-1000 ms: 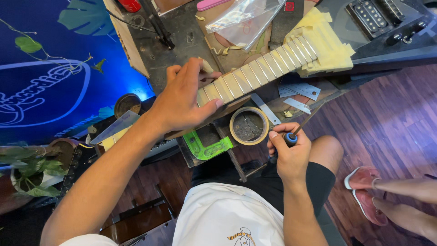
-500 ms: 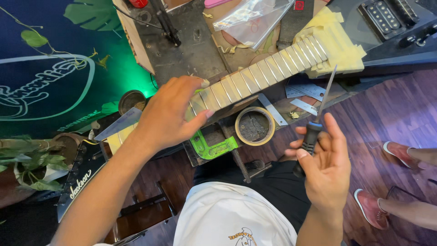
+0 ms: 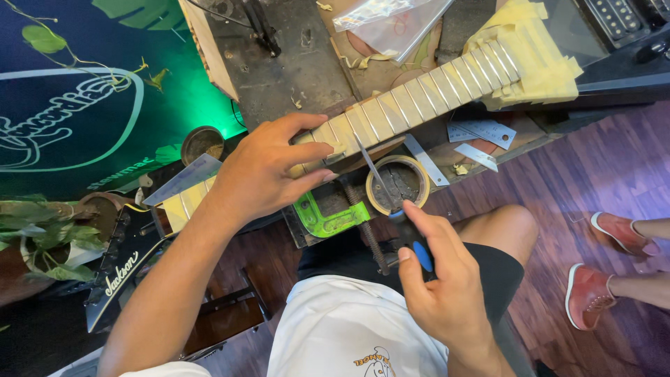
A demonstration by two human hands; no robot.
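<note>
A guitar neck (image 3: 419,98) lies across the workbench, its fretboard covered in cream masking tape between the frets. My left hand (image 3: 269,167) presses down on the neck near its lower end, fingers spread over the taped frets. My right hand (image 3: 436,279) grips a thin metal file with a black and blue handle (image 3: 419,253). The file's blade (image 3: 370,167) points up towards the neck, its tip close to my left fingertips. A roll of masking tape (image 3: 398,183) lies under the blade.
A green clamp (image 3: 324,218) holds at the bench edge. Metal rulers (image 3: 478,143) lie beside the tape roll. A plastic bag (image 3: 391,21) sits at the back. A black guitar headstock (image 3: 118,269) and a plant (image 3: 42,234) are at left. Another person's red shoes (image 3: 607,265) are at right.
My right hand has brought the file from the right side in towards the neck, the blade now pointing at the frets. My left hand stays pressed on the neck.
</note>
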